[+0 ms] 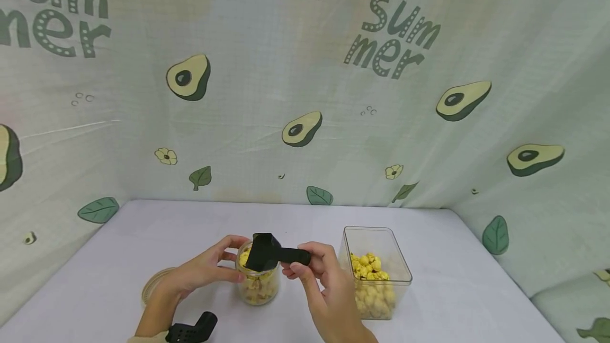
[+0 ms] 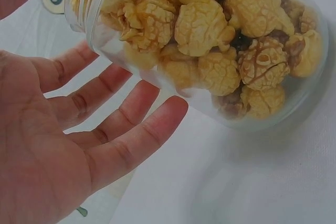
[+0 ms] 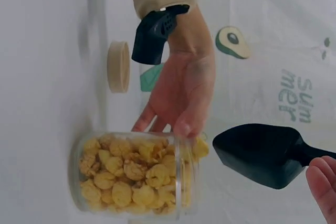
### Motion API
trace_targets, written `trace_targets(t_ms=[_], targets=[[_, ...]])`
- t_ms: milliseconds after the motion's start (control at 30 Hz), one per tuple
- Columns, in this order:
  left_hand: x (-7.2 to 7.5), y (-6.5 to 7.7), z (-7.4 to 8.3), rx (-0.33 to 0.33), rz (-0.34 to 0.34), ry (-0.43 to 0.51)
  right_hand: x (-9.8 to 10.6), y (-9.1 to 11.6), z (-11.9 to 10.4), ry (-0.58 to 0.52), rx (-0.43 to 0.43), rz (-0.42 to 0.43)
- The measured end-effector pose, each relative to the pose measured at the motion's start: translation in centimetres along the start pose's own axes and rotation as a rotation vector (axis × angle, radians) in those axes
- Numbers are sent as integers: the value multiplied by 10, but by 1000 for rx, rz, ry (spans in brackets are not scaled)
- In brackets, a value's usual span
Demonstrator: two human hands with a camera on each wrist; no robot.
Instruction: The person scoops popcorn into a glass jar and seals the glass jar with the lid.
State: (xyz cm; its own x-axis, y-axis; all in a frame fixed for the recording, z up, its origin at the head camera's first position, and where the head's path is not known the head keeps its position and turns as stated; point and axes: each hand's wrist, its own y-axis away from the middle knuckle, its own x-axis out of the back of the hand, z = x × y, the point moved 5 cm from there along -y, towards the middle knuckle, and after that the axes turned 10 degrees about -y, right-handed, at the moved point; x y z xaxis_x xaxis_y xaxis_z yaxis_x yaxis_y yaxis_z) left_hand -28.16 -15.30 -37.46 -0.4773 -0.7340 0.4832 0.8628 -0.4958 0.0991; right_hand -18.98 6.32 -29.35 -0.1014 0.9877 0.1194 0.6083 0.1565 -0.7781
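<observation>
My left hand (image 1: 208, 267) holds a clear glass jar (image 2: 226, 72) near its neck, thumb on the near side and fingers on the far side. The jar stands on the table and is filled with yellow popcorn (image 3: 128, 174) up to its mouth, where one piece pokes past the rim. In my right hand (image 1: 329, 285) is a black scoop (image 3: 257, 153), pinched by its handle. Its blade is tilted over the jar mouth in the head view and hides part of it. No popcorn shows on the side of the scoop facing the cameras.
To the right of my right hand stands a clear rectangular container (image 1: 402, 283), partly filled with popcorn. A round, pale lid (image 3: 118, 66) lies on the table left of the jar, partly behind my left forearm. Patterned cloth walls (image 1: 248, 83) enclose the white table (image 1: 452, 279).
</observation>
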Motion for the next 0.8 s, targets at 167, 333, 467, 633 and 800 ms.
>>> trace_targets(t_ms=[167,333,467,633,800], targets=[[1,0,1,-17,-4,10,-5,3,1,40,69,-49],[0,0,0,7,-2,8,-1,1,6,186,86,-17],[0,-1,0,17,2,6,9,-2,8,184,58,31],[0,-2,-1,21,5,3,20,-7,7,194,43,74],[0,-1,-1,20,6,3,16,-5,12,168,-5,38]])
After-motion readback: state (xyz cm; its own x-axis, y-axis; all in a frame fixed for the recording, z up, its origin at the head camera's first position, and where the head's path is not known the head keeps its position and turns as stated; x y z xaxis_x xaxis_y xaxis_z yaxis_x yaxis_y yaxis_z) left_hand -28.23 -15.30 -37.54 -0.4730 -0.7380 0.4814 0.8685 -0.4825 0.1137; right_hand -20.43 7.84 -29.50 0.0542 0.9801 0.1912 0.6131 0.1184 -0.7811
